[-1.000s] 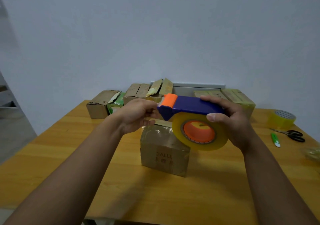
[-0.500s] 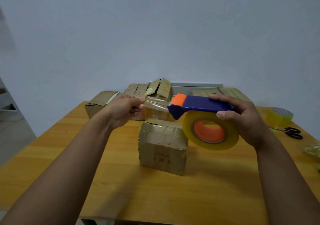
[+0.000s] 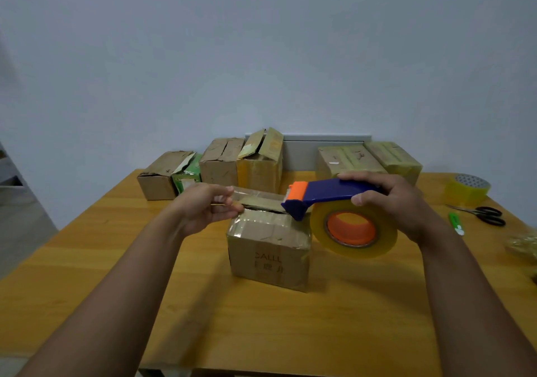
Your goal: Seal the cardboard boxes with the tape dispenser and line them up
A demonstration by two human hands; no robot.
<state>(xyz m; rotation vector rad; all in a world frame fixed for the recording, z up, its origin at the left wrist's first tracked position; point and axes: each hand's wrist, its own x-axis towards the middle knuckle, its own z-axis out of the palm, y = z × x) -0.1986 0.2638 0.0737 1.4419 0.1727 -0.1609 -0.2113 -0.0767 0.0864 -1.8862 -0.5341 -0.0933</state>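
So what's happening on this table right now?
A person is taping a cardboard box. The right hand holds the tape dispenser above it, while the left hand pinches the free end of the tape, stretched over the box's open top seam. More boxes stand along the wall.

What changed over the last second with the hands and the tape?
The left hand, pinching the tape end, drew away to the left, and a clear strip now spans from it to the tape dispenser. The right hand kept its grip on the dispenser and shifted slightly right. The near box and the back row of boxes stayed put.
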